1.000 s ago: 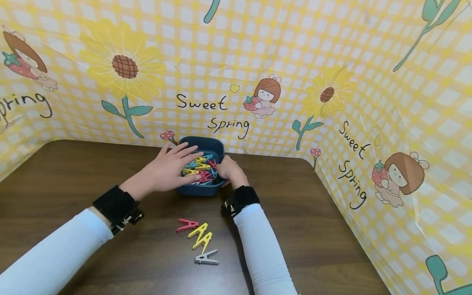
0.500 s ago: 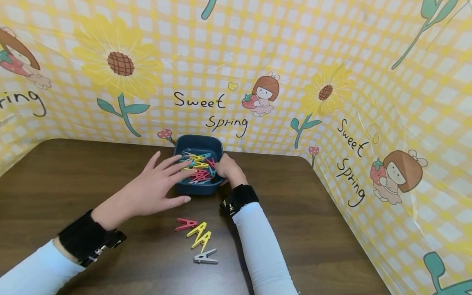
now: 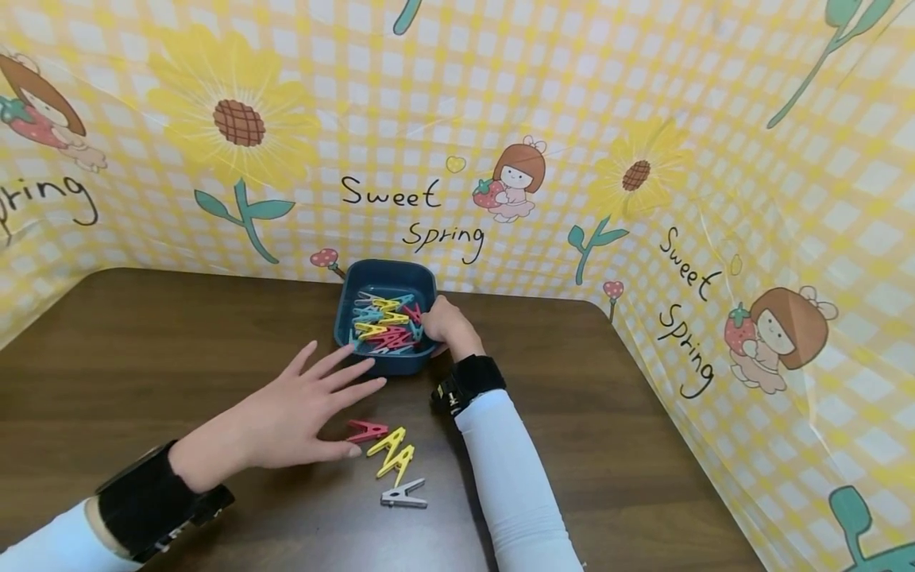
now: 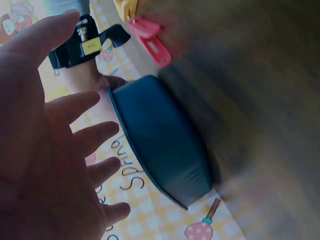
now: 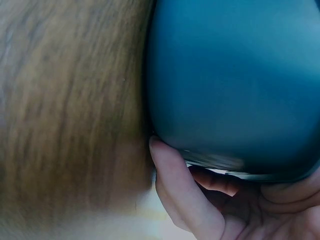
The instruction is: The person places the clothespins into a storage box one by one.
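We see a brown worktop (image 3: 143, 334) walled by a yellow checked sheet (image 3: 715, 119). On it a blue tub (image 3: 387, 362) of coloured pegs (image 3: 386, 326) stands just beyond the left fingers (image 3: 336, 373). Our left hand (image 3: 286, 417) lies flat, fingers spread wide, holding nothing. Our right hand (image 3: 445, 324) grips the tub's right rim, fingers curled over it, thumb against the outer wall. Just right of the left fingertips lie a red peg (image 3: 367, 431), two yellow pegs (image 3: 393, 453) and a grey peg (image 3: 403, 496).
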Demonstrator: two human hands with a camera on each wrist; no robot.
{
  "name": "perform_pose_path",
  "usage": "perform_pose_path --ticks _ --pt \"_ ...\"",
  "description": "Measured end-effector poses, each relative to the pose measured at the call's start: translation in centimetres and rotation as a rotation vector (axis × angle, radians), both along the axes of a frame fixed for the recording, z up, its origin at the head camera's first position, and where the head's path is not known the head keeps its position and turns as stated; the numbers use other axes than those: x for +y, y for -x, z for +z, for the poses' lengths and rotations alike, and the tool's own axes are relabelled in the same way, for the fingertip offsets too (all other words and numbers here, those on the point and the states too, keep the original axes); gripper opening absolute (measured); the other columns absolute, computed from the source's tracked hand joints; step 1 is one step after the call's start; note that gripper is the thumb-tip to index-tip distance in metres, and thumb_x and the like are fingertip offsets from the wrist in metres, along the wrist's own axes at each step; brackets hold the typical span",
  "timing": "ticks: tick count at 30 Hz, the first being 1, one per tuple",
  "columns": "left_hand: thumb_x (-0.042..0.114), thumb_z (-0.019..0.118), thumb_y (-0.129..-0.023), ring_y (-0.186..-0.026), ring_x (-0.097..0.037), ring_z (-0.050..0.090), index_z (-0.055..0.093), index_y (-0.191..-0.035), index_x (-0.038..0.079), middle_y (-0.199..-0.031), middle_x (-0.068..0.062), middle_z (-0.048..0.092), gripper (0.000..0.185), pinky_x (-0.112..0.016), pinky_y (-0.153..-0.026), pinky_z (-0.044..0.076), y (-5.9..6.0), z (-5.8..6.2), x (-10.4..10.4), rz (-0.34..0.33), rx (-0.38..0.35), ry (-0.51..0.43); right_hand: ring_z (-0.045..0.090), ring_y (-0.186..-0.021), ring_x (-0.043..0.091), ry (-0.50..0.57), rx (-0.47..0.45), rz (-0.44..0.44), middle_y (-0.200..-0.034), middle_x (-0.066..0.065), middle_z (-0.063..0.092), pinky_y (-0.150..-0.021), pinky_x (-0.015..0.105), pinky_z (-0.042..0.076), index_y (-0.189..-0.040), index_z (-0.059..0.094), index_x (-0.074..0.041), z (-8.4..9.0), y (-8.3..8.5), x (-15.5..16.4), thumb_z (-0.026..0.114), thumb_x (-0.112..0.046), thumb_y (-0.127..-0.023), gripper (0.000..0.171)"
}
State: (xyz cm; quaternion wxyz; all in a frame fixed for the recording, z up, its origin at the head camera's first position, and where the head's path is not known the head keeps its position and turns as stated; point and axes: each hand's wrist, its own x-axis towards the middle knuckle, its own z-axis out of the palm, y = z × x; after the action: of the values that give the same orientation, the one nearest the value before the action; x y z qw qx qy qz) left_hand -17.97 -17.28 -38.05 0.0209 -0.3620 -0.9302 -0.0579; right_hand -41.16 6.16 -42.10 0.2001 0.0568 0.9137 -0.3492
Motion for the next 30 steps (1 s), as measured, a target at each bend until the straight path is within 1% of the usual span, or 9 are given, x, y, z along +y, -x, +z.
perform_pose_path --ticks 2,5,7,9,11,14,19,25,30 --pt "0.065 0.074 -0.095 -0.163 -0.047 0.034 0.052 -0.163 0.026 -0.172 -0.011 0.047 0.081 -0.086 -0.126 0.019 -0.1 -0.2 0.2 -0.019 -0.051 -0.009 0.076 -0.099 0.034 0.004 -0.003 -0.005 -0.154 0.020 0.055 -0.067 0.046 0.069 -0.166 0.031 -0.010 -1.1 1.0 0.1 0.050 -0.030 -0.116 0.058" --pt "0.058 0.076 -0.096 -0.161 -0.046 0.039 0.055 -0.160 0.023 -0.170 -0.011 0.050 0.076 -0.083 -0.126 0.026 -0.2 -0.4 0.4 -0.038 -0.117 -0.019 0.076 -0.098 0.033 0.006 -0.009 -0.008 -0.153 0.021 0.055 -0.067 0.047 0.069 -0.165 0.033 -0.011 -1.0 0.9 0.0 0.053 -0.031 -0.115 0.058" --pt "0.053 0.078 -0.096 -0.160 -0.045 0.042 0.057 -0.159 0.022 -0.169 -0.011 0.051 0.073 -0.079 -0.125 0.032 -0.1 -0.6 0.5 -0.043 -0.153 -0.024 0.076 -0.098 0.031 0.007 0.001 -0.013 -0.151 0.019 0.056 -0.066 0.045 0.069 -0.163 0.036 -0.012 -0.4 0.1 0.1 0.054 -0.031 -0.114 0.056" --pt "0.050 0.079 -0.096 -0.157 -0.044 0.046 0.059 -0.157 0.021 -0.168 -0.011 0.053 0.070 -0.076 -0.124 0.038 -0.1 -0.9 0.7 -0.043 -0.181 -0.029 0.075 -0.101 0.033 0.008 0.011 0.002 -0.153 0.021 0.054 -0.066 0.044 0.069 -0.164 0.034 -0.009 0.7 -1.2 0.1 0.052 -0.029 -0.115 0.056" --pt "0.048 0.081 -0.095 -0.154 -0.042 0.050 0.062 -0.154 0.022 -0.165 -0.011 0.056 0.067 -0.072 -0.123 0.043 0.0 -1.1 0.9 -0.042 -0.205 -0.038 0.074 -0.104 0.035 0.017 0.014 0.026 -0.157 0.024 0.052 -0.067 0.043 0.069 -0.166 0.030 -0.006 2.0 -2.5 0.1 0.048 -0.026 -0.116 0.056" --pt "0.044 0.083 -0.095 -0.148 -0.037 0.057 0.065 -0.150 0.023 -0.160 -0.009 0.060 0.062 -0.067 -0.119 0.051 0.0 -1.5 1.2 -0.038 -0.237 -0.052 0.073 -0.108 0.034 0.023 0.005 0.037 -0.157 0.023 0.052 -0.071 0.042 0.070 -0.167 0.029 -0.006 3.1 -3.6 0.1 0.046 -0.025 -0.117 0.056" --pt "0.038 0.086 -0.093 -0.137 -0.029 0.064 0.068 -0.145 0.023 -0.151 -0.005 0.066 0.057 -0.058 -0.111 0.059 -0.1 -1.9 1.5 -0.028 -0.223 -0.053 0.073 -0.109 0.032 0.027 -0.021 0.037 -0.157 0.022 0.053 -0.073 0.042 0.070 -0.167 0.029 -0.008 3.8 -4.0 0.1 0.047 -0.026 -0.117 0.056" --pt "0.032 0.087 -0.093 -0.129 -0.025 0.066 0.072 -0.139 0.021 -0.143 -0.003 0.070 0.049 -0.053 -0.106 0.063 0.0 -2.1 1.9 -0.015 -0.222 -0.053 0.073 -0.114 0.035 0.025 -0.011 0.046 -0.158 0.024 0.052 -0.071 0.042 0.070 -0.167 0.028 -0.006 3.4 -3.7 0.2 0.045 -0.026 -0.117 0.056" --pt "0.025 0.088 -0.092 -0.107 -0.014 0.067 0.077 -0.129 0.018 -0.121 0.001 0.075 0.039 -0.042 -0.096 0.066 0.2 -2.2 2.1 -0.014 -0.198 -0.049 0.073 -0.118 0.037 0.025 0.009 0.058 -0.158 0.025 0.051 -0.068 0.040 0.070 -0.167 0.028 -0.004 3.0 -3.5 0.3 0.044 -0.025 -0.117 0.056"
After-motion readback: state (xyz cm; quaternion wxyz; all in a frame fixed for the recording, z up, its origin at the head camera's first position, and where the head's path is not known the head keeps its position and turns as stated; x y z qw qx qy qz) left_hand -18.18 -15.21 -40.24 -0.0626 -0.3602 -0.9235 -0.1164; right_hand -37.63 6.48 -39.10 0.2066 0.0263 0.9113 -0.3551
